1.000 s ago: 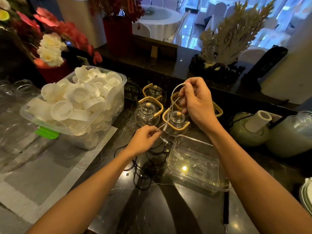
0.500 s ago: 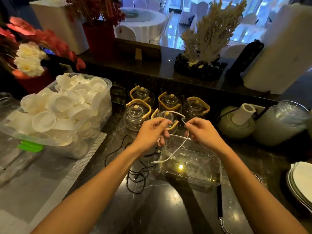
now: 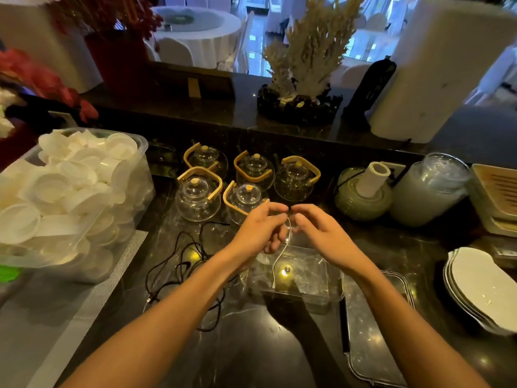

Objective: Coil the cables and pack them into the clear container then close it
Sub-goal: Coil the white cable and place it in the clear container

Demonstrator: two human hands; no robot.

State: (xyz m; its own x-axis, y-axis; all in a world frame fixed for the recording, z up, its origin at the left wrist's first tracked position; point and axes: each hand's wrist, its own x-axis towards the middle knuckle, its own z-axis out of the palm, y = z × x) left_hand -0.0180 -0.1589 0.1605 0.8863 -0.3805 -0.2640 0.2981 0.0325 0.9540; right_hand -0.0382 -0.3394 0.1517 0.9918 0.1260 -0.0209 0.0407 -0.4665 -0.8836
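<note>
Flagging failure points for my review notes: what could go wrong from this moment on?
1. The white cable hangs loosely between the left hand and right hand, its end trailing into the clear container; the coil may spring open when released.
2. The black cable lies tangled on the counter and could snag or knot.
3. The glass teapots stand just behind the hands and might get bumped.

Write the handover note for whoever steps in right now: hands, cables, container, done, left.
Left hand: holds the white cable above the clear container.
Right hand: fingers at the same cable; its grip is hard to tell.
Cable end hangs into the open container.
Black cables: loose on the counter, uncoiled.
Lid: lying right of the container.
Done: nothing packed.
Left: pack the white cable, coil and pack the black cables, close the lid.
</note>
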